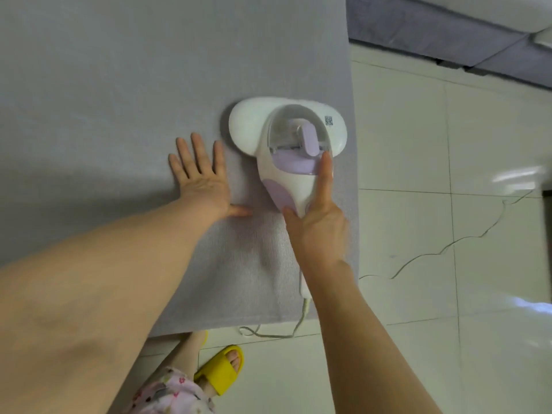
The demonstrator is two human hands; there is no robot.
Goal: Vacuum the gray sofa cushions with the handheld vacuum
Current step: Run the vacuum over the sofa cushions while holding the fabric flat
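A white and lilac handheld vacuum (286,135) lies head-down on the gray sofa cushion (119,100), close to the cushion's right edge. My right hand (316,222) grips its handle from behind, with the index finger stretched along the top toward the lilac latch. My left hand (203,180) rests flat on the cushion just left of the vacuum, fingers spread and straight. The vacuum's underside is hidden against the fabric.
A white power cord (268,333) trails off the cushion's front edge and snakes across the pale tiled floor (448,204) to the right. Another gray sofa section (448,34) stands at the back right. My foot in a yellow slipper (224,369) is below the cushion.
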